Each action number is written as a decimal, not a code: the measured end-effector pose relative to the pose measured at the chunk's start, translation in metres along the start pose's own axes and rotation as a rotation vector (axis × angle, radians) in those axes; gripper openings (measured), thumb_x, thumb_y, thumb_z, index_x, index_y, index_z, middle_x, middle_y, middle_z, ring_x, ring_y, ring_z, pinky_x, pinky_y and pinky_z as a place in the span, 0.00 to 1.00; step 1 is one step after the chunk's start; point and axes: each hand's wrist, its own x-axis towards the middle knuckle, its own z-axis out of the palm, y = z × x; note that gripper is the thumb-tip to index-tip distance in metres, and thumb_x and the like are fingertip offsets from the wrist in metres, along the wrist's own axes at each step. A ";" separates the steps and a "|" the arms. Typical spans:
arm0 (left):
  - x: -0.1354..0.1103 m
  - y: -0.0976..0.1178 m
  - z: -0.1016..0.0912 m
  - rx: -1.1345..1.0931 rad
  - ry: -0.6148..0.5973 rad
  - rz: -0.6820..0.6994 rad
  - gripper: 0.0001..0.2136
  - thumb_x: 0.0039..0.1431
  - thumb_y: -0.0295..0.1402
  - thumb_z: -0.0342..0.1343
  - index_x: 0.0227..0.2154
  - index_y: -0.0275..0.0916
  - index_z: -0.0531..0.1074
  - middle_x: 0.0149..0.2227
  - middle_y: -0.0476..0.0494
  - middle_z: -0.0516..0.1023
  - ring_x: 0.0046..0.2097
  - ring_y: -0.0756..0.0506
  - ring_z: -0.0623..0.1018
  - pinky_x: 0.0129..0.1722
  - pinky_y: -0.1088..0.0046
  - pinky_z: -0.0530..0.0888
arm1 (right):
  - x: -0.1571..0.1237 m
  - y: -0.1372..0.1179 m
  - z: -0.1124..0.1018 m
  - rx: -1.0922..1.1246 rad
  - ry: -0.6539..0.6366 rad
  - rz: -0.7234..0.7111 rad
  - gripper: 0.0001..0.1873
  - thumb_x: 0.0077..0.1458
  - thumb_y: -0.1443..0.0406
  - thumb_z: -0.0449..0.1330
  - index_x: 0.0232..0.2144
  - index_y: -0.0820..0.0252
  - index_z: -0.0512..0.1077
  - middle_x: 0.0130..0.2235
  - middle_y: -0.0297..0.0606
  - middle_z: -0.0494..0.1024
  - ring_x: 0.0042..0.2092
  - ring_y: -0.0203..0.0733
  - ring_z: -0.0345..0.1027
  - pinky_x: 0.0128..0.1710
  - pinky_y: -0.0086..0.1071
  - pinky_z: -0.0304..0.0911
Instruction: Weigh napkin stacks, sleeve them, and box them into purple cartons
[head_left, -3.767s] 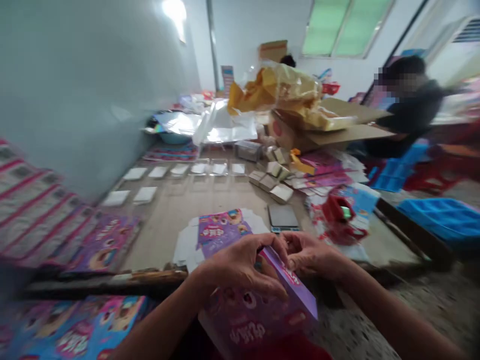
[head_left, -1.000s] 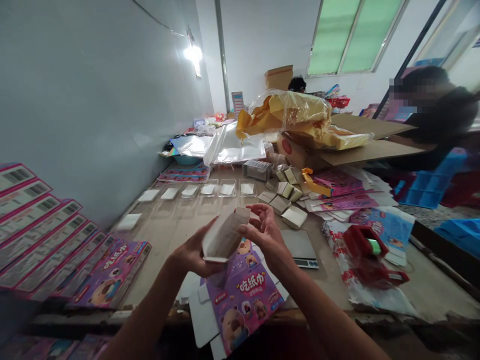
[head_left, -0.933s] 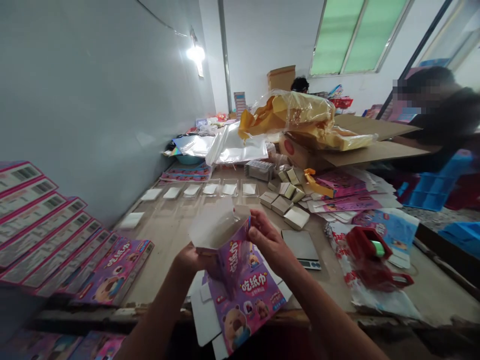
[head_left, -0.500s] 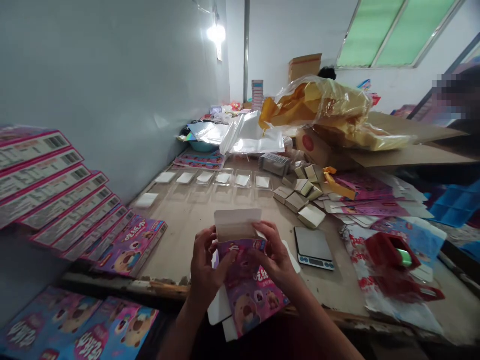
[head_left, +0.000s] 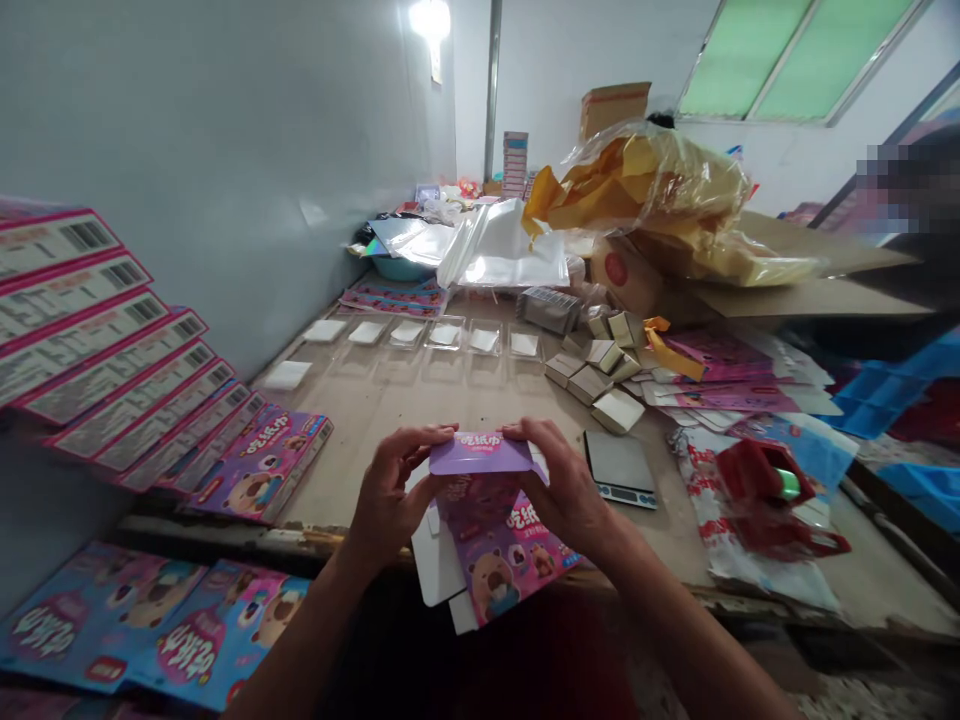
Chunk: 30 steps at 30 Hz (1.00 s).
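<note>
A small purple printed carton (head_left: 480, 455) is held level between my two hands above the table's front edge, its top flap folded over towards me with white lettering showing. My left hand (head_left: 397, 490) grips its left end, fingers on top and thumb below. At the right end, my right hand (head_left: 561, 490) pinches the flap's corner the same way. Just beneath lies a pink and purple unfolded carton (head_left: 517, 565) with bear pictures and white side flaps, overhanging the table edge. Whether the two are separate pieces I cannot fully tell.
Clear trays (head_left: 445, 335) with white sheets stand in a row behind. To the right are small pale blocks (head_left: 619, 410), a digital scale (head_left: 621, 470) and a red tape dispenser (head_left: 765, 480). Finished-looking boxes (head_left: 259, 465) stack at left. A person (head_left: 915, 200) is at far right.
The carton's flap stood upright with its white inside showing; now it is folded down towards me. Both hands have moved to its top corners. The view has tilted slightly down.
</note>
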 end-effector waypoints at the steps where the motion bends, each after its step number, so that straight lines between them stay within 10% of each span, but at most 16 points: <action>1: 0.001 0.001 -0.003 0.077 -0.044 0.022 0.16 0.60 0.25 0.63 0.48 0.49 0.75 0.51 0.46 0.78 0.56 0.43 0.78 0.57 0.60 0.75 | 0.002 0.000 -0.003 -0.091 -0.079 -0.016 0.26 0.67 0.67 0.55 0.64 0.39 0.63 0.55 0.43 0.73 0.55 0.51 0.70 0.53 0.48 0.69; 8: 0.016 0.014 -0.021 0.217 -0.146 0.006 0.12 0.53 0.29 0.70 0.41 0.43 0.80 0.49 0.43 0.81 0.50 0.44 0.80 0.52 0.66 0.76 | 0.027 -0.021 -0.012 -0.161 -0.204 -0.131 0.18 0.66 0.61 0.60 0.58 0.51 0.73 0.57 0.45 0.77 0.55 0.50 0.72 0.55 0.51 0.67; 16: 0.027 0.020 -0.014 0.234 -0.135 0.025 0.12 0.54 0.29 0.69 0.42 0.45 0.83 0.44 0.47 0.85 0.43 0.48 0.84 0.48 0.72 0.79 | 0.034 -0.024 -0.007 0.272 -0.117 0.163 0.12 0.62 0.65 0.64 0.48 0.46 0.80 0.49 0.37 0.83 0.51 0.44 0.78 0.52 0.43 0.71; 24: -0.004 0.000 -0.023 0.339 -0.247 0.129 0.20 0.59 0.32 0.66 0.54 0.48 0.77 0.65 0.40 0.71 0.61 0.40 0.75 0.61 0.62 0.73 | 0.012 0.005 -0.010 -0.077 -0.205 -0.078 0.17 0.64 0.63 0.64 0.54 0.41 0.75 0.61 0.34 0.75 0.66 0.48 0.64 0.68 0.56 0.47; 30: -0.002 -0.015 -0.003 0.269 -0.145 -0.057 0.20 0.61 0.35 0.63 0.56 0.45 0.72 0.52 0.41 0.77 0.51 0.43 0.79 0.46 0.68 0.80 | 0.002 0.002 0.009 -0.075 -0.152 -0.040 0.23 0.67 0.66 0.60 0.60 0.37 0.69 0.68 0.34 0.66 0.68 0.46 0.59 0.69 0.55 0.48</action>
